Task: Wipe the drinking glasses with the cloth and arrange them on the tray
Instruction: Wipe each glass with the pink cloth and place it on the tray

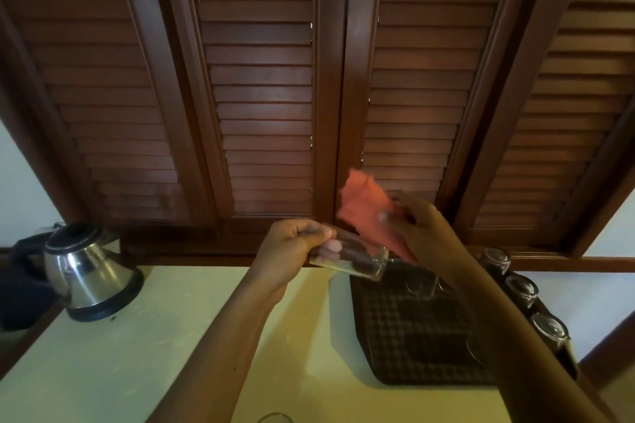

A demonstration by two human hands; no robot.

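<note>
My left hand (295,247) grips a clear drinking glass (357,259) by its base; the glass lies on its side in the air, mouth pointing right. My right hand (417,221) pinches a pink-orange cloth (369,208), which hangs against the glass's mouth and flaps upward, blurred. Below lies a dark checked tray (412,330) on the pale counter. Three glasses stand upside down along the tray's right edge (494,259) (520,288) (549,330). Another glass (421,285) shows on the tray's far end, partly hidden by my right forearm.
A steel electric kettle (89,271) stands on the counter (165,347) at the left. Brown louvred shutters (264,86) close off the back. The rim of another glass (275,417) peeks in at the bottom edge.
</note>
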